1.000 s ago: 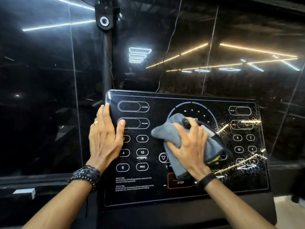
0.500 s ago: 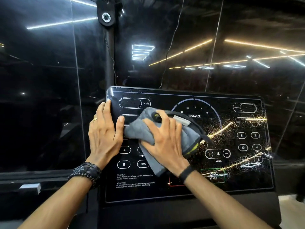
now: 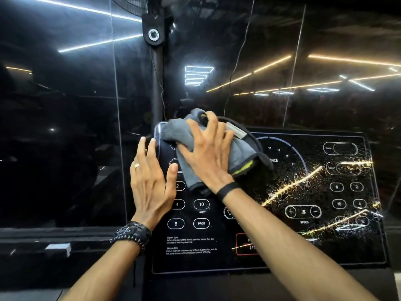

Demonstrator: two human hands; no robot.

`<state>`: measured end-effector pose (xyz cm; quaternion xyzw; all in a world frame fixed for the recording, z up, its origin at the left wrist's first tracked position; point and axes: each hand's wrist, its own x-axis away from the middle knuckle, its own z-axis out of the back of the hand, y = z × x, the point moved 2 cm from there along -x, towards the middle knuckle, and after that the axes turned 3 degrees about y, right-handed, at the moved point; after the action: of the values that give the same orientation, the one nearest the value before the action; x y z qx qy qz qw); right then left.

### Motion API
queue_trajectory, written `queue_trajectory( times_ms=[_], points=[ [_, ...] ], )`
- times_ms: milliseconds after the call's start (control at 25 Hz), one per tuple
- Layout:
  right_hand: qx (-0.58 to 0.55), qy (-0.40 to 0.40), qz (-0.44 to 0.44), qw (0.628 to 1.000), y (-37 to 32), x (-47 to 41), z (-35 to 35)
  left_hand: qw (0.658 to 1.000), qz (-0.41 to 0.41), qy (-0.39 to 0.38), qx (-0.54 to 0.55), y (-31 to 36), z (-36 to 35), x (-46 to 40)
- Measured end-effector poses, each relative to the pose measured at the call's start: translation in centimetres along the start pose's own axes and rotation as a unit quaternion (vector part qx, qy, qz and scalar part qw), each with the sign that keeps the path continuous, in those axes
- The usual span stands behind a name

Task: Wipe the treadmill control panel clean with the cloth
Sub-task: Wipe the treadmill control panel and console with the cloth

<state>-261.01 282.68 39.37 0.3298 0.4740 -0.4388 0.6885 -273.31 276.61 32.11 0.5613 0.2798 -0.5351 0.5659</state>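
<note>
Standing in a gym.
Facing a treadmill control panel with SPEED and STOP keys, lower right; dark glass wall above mirroring light strips.

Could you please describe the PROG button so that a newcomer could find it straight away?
Look at the black treadmill control panel. In its lower left block of oval buttons, the PROG button sits right of 6 and below 10. Its neighbours bear numbers; it bears letters.

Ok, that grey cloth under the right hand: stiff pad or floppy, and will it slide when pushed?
Likely floppy: the cloth is bunched in soft folds, with an edge spilling past the right hand. Probably light: that flat, spread hand alone seems to hold it. It may slide easily on the glossy control panel.
</note>
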Motion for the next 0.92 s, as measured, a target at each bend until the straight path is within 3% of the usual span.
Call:
queue_trajectory(
  times_ms=[160,280,400,520,600,680,760,800,840,920],
  points=[
    [-0.035,-0.031,0.067,0.997,-5.0,0.4,0.1,0.994,0.043,0.075,0.069,-0.3,1.6,0.4],
    [-0.069,-0.040,0.122,0.989,-6.2,4.4,0.3,0.993,-0.007,0.099,0.057,-0.6,4.4,0.4],
    [-0.090,-0.071,0.215,0.970,-7.7,12.3,0.9,0.996,-0.072,0.046,0.022,-0.3,6.6,-0.6],
    [-0.093,-0.170,0.383,0.903,-7.0,20.1,2.2,0.990,-0.130,-0.041,-0.024,0.8,6.9,-1.2],
    [-0.114,-0.160,0.446,0.873,-4.0,19.3,2.2,0.983,-0.168,-0.066,-0.041,1.3,6.8,-0.9],
    [-0.128,-0.117,0.363,0.916,-0.5,14.5,2.0,0.978,-0.188,-0.072,-0.054,1.5,6.7,-1.0],
    [-0.115,-0.082,0.145,0.979,1.7,10.3,2.2,0.977,-0.186,-0.078,-0.070,1.5,6.3,-1.2],
    [-0.106,-0.067,0.084,0.989,1.6,11.0,2.4,0.976,-0.187,-0.082,-0.075,1.6,5.9,-1.2],
    [-0.123,-0.062,0.093,0.986,0.8,13.1,2.3,0.976,-0.189,-0.087,-0.073,1.7,5.3,-1.3],
    [-0.144,-0.125,0.285,0.939,-1.7,20.1,3.0,0.973,-0.198,-0.103,-0.059,2.5,4.1,-1.5]
  ],
)
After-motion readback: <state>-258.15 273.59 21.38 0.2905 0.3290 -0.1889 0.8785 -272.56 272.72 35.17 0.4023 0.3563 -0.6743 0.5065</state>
